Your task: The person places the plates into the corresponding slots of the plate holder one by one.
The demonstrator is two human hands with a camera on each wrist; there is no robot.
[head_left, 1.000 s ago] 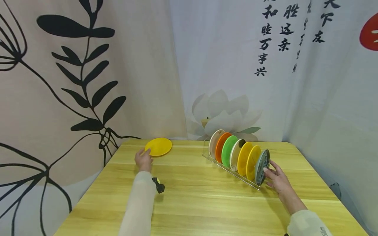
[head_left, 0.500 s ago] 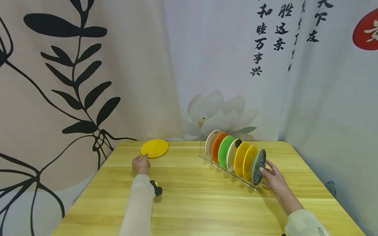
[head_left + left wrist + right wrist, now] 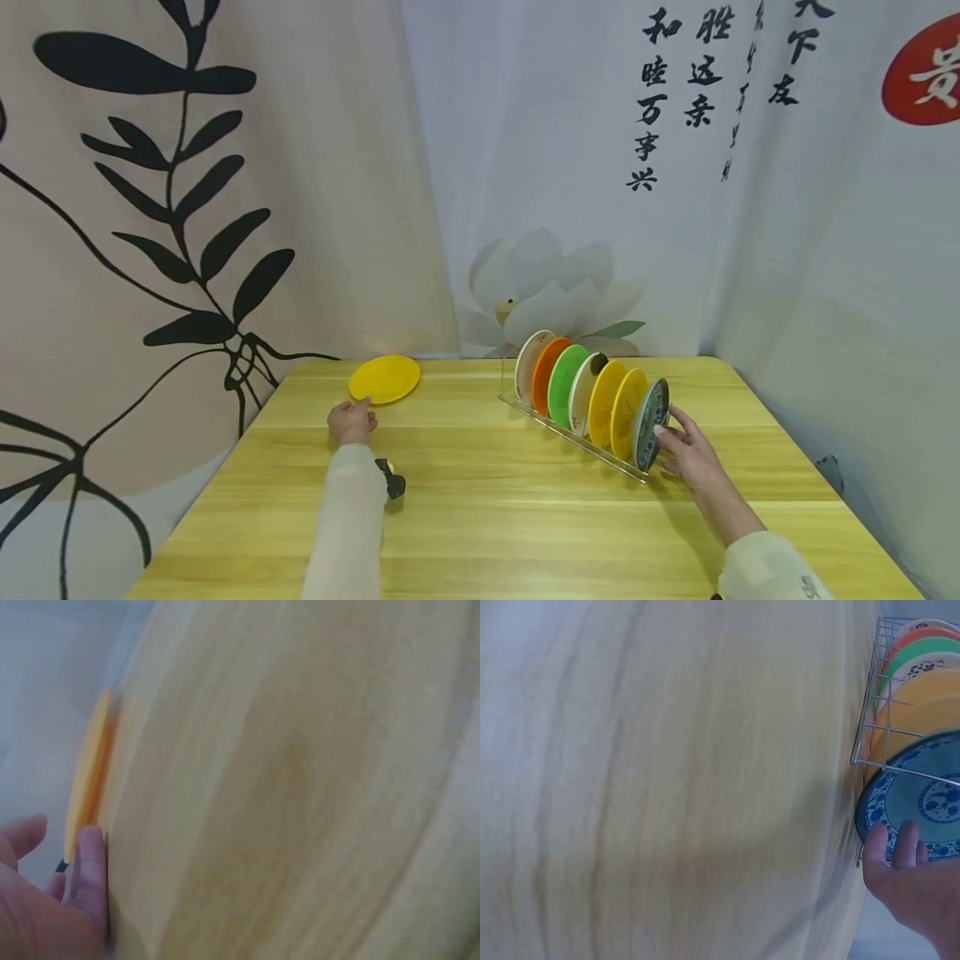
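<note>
A yellow plate (image 3: 384, 379) lies flat near the table's far left edge. My left hand (image 3: 351, 422) is at its near rim, fingertips against the edge; in the left wrist view the thumb (image 3: 26, 834) stands apart from the plate. On the right, a blue-patterned plate (image 3: 930, 799) leans at the near end of a wire rack (image 3: 570, 435). My right hand (image 3: 692, 450) touches this plate with fairly straight, spread fingers; in the right wrist view the fingertips lie in front of its face. Part of the right hand is cut off there.
Behind the blue-patterned plate, the rack holds upright plates: two yellow (image 3: 628, 412), a pale patterned one (image 3: 581, 396), a green (image 3: 564, 385), an orange (image 3: 547, 375) and another pale one (image 3: 531, 367). A printed curtain (image 3: 360, 208) hangs behind the wooden table (image 3: 480, 517).
The head view has turned slightly right. My left hand has drawn back a little, its thumb slipping off the yellow plate's top to the rim. The right hand has stayed at the blue-patterned plate.
</note>
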